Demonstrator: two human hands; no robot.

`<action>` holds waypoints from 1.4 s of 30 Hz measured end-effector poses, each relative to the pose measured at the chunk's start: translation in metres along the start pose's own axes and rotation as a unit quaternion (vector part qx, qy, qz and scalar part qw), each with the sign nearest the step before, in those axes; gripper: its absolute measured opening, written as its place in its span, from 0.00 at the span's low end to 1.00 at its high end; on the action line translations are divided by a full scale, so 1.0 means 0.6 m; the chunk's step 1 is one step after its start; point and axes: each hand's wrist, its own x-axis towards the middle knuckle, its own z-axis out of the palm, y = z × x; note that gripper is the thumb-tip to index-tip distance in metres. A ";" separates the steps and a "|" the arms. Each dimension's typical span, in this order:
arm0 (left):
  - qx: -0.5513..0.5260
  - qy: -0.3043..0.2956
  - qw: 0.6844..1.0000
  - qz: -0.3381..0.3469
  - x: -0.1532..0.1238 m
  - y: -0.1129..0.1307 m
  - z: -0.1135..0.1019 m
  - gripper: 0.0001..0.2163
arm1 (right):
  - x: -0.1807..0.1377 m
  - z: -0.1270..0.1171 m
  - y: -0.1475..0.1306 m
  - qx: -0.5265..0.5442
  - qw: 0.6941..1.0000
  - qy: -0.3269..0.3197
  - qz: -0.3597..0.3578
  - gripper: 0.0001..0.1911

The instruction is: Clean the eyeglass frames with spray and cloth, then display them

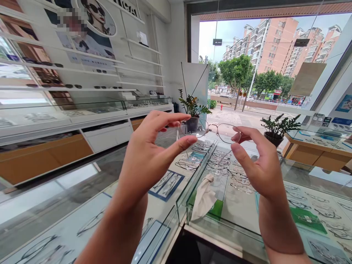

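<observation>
Facing a wide window (261, 69), with daylight behind, handy for showing up marks on clear glass. Below, a glass-cased worktop (236, 209), displaying row upon row of frames (243, 176); best to stay well above it, clear of the hard glass edges.

Raised over the worktop, both hands. Left hand (150, 150): thumb and forefinger spread around the near-left side of the eyeglasses (213, 128), gripping lightly; exact points of contact impossible to tell. Right hand (264, 161): pinching the opposite side between thumb and fingers. Hold with equal, gentle pressure on both sides, without twisting the thin bridge or spreading the temples; touch rims rather than lenses, and watch the left thumb, very near the lower rim.

Lower down, near the corner of the worktop, a bunched pale cloth (205, 198), within easy reach.

By count, again from large to small: two potted plants (192, 104) (279, 130); two hands; one cloth; one blue-edged tray (166, 198), with apparently two frames inside; one held pair of eyeglasses, with two rounded lenses. Other frames: dozens, too overlapped for exact counting.
</observation>
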 end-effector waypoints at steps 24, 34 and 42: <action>0.019 0.015 0.999 -0.021 0.003 -0.023 0.039 0.24 | -0.010 0.022 -0.022 -0.270 0.942 0.103 -0.171 0.23; 0.069 0.126 0.989 0.020 -0.012 -0.017 0.064 0.24 | 0.001 0.030 0.006 -0.224 0.962 0.116 -0.099 0.23; 0.140 0.155 0.977 0.041 -0.022 -0.007 0.063 0.24 | 0.004 0.028 0.001 -0.115 0.989 0.078 -0.056 0.21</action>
